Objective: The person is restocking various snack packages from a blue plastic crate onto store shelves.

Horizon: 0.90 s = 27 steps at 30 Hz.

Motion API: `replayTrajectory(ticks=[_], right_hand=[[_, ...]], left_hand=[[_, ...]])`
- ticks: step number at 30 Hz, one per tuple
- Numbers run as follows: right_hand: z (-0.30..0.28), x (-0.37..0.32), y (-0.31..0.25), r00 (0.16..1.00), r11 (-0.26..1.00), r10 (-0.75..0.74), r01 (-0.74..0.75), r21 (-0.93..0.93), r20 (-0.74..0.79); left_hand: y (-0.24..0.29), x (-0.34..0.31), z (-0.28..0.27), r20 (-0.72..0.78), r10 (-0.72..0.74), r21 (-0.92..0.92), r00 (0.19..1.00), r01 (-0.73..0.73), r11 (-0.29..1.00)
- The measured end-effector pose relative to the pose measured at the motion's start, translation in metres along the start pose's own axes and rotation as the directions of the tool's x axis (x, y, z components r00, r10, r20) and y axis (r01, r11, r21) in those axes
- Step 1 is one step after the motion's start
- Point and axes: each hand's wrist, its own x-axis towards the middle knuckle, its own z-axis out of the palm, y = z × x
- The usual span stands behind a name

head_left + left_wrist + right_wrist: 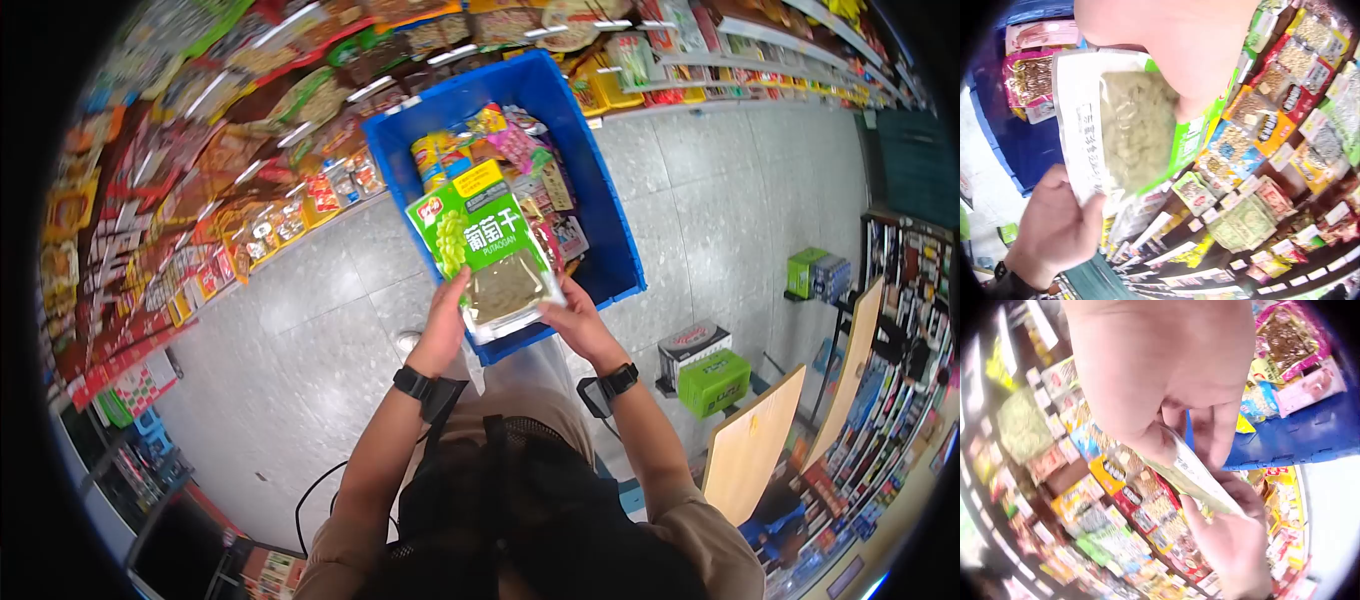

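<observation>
Between both hands is a green and white bag of raisins (490,250), its clear window showing pale green raisins. My left hand (443,318) grips its left edge, thumb on the front. At the lower right corner my right hand (583,322) pinches the bag between thumb and fingers; the right wrist view shows this bag (1194,481) edge-on. Below the bag is a blue bin (612,225) with several packaged snacks inside, among them a pink packet (515,145) and a yellow canister (428,160). The bag hides part of the bin's contents.
Shelves of bagged snacks (300,110) run along the left and far side, close against the bin. Grey tiled floor (320,300) lies around it. Green boxes (713,382) and wooden boards (752,445) stand to the right. A cable (300,515) hangs near my left arm.
</observation>
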Motion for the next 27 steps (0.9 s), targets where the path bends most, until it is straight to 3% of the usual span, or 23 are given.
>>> replayTrajectory(ticks=[1, 2, 5, 9, 15, 18, 24, 27], right_hand=[[0.014, 0.002, -0.005, 0.996, 0.982, -0.01, 0.027, -0.187, 0.09], [0.032, 0.004, -0.01, 0.992, 0.973, 0.043, -0.015, -0.23, 0.117], [0.104, 0.015, -0.001, 0.977, 0.943, -0.106, 0.158, -0.292, 0.187], [0.218, 0.025, 0.019, 0.916, 0.918, 0.092, 0.073, -0.389, 0.391], [0.398, 0.007, 0.094, 0.816, 0.807, 0.066, 0.294, -0.512, 0.574], [0.478, -0.01, 0.134, 0.808, 0.78, 0.117, 0.284, -0.557, 0.577], [0.599, -0.03, 0.2, 0.679, 0.737, 0.132, 0.42, -0.529, 0.722], [0.633, -0.026, 0.225, 0.633, 0.771, 0.234, 0.342, -0.537, 0.738]], left_hand=[[0.011, -0.011, -0.01, -0.008, 0.076, 0.063, 0.997, -0.075, 0.995], [0.022, -0.024, -0.02, -0.015, 0.153, 0.125, 0.988, -0.15, 0.981], [0.079, -0.091, -0.039, -0.031, 0.387, 0.306, 0.921, -0.36, 0.881], [0.118, -0.191, -0.111, -0.172, 0.55, 0.387, 0.817, -0.457, 0.8], [0.126, -0.332, -0.241, -0.459, 0.575, 0.1, 0.677, -0.604, 0.791], [0.125, -0.398, -0.292, -0.519, 0.616, 0.094, 0.592, -0.677, 0.73], [0.126, -0.491, -0.364, -0.644, 0.645, 0.089, 0.411, -0.797, 0.597], [0.124, -0.512, -0.392, -0.689, 0.636, 0.111, 0.347, -0.817, 0.566]])
